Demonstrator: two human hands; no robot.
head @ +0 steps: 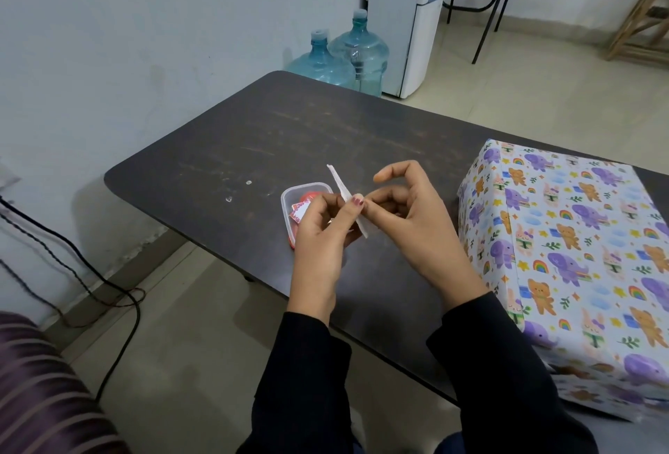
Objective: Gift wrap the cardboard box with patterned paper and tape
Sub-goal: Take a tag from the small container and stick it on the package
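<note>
Head cam: box (564, 236) right of our grip looks fully papered. We pinch a white strip (338, 182) between left hand (318, 236) and right hand (416, 221), so likely just last taping.

A single wide-angle view looks out from the person's head, facing forward and steeply down onto the dark surface (224, 149), which it sees from close by. The black sleeves (300, 381) rise from the bottom edge right under the lens. The wrapped box (579, 236) is cut by the right edge, and the wall (144, 18), water bottles (358, 51) and floor (543, 55) fill the far top.
</note>
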